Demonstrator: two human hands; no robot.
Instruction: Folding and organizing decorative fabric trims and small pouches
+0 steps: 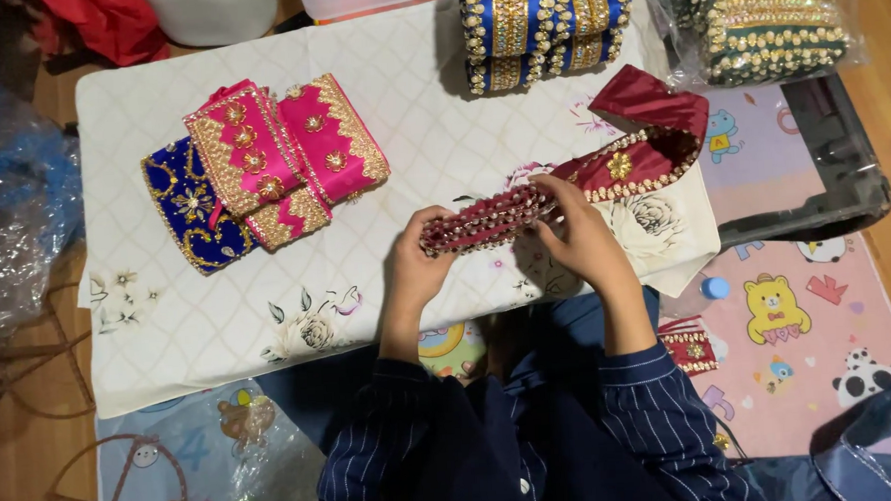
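On the white quilted cloth (388, 73) with its faint diamond stitching and printed flowers, everything lies about a long maroon fabric strip (583, 179). Well to the left of that strip, off the cloth's edge, sits a crinkled clear plastic bag (8, 199). Nearer, still left of the strip, a dark blue embroidered pouch (188, 207) with gold thread patterns lies partly under a pair of bright pink pouches (286, 152), satiny, edged in gold braid and studded with small flower ornaments. The left hand (416, 262) grips the strip's left end, fingers curled closed around its beaded, pearl-lined edge. The right hand (575, 235) pinches the strip near its middle, fingers closed on the trim. From there the strip runs up and right, satin sheen showing, a gold flower ornament on it, its far end folded into a soft peak. Above the strip, at the cloth's far edge, stands a stack of blue pieces (541, 26) banded with gold and pearl beading. Right of the strip, beyond the cloth, a dark green beaded stack (766, 21) sits in clear wrapping.
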